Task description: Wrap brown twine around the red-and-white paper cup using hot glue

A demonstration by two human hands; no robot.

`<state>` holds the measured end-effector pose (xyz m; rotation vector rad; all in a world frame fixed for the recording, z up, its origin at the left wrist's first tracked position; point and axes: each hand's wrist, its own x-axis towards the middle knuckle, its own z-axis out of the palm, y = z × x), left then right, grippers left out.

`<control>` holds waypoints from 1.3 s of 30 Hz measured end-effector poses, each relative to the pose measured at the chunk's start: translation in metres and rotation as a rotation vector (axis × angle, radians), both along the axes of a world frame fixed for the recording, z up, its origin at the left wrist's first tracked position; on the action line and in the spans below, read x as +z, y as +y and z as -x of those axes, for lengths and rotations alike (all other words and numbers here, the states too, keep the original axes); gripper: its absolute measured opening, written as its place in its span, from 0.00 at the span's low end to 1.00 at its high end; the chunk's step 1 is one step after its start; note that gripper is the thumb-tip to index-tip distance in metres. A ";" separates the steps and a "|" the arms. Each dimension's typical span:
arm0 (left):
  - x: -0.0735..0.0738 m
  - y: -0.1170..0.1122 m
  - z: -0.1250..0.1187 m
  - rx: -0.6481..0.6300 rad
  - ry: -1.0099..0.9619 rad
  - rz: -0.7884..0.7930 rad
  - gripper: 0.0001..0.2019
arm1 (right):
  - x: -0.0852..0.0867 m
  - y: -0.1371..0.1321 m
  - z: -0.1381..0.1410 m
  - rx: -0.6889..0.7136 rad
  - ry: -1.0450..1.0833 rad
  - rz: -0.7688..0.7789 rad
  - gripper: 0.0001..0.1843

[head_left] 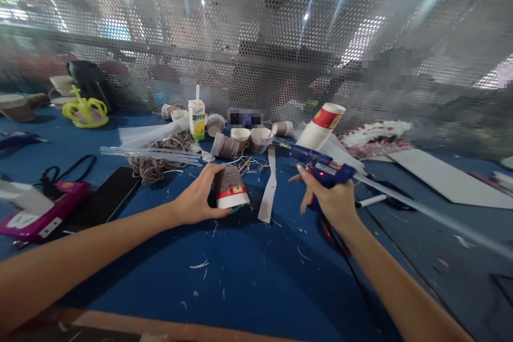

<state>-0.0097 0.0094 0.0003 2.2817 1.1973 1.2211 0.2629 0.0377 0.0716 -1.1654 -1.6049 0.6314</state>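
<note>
My left hand (196,199) is wrapped round a paper cup (231,188) lying on its side on the blue table (248,278); the cup is partly wound with brownish twine, with a red and white band near its rim. My right hand (331,200) grips a blue hot glue gun (320,165), its nozzle pointing left toward the middle of the table, a glue stick trailing out behind to the right. A white paper strip (269,188) lies between the two hands.
Behind the hands lie a twine bundle (160,157), clear glue sticks (150,154), several small twine-wrapped cups (240,140), a drink carton (196,117) and a stack of paper cups (323,127). A pink glue gun (44,214) and dark phone (106,195) lie left. A perforated metal screen (280,53) closes the back.
</note>
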 end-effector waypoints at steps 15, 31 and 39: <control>0.003 0.001 0.000 -0.036 0.026 -0.055 0.39 | -0.013 -0.025 0.015 0.454 -0.214 0.401 0.21; 0.003 0.000 0.001 -0.030 0.039 -0.032 0.39 | -0.008 -0.026 0.018 0.401 -0.247 0.439 0.19; 0.005 0.000 0.001 -0.011 0.051 -0.007 0.39 | -0.011 -0.025 0.017 0.399 -0.271 0.428 0.21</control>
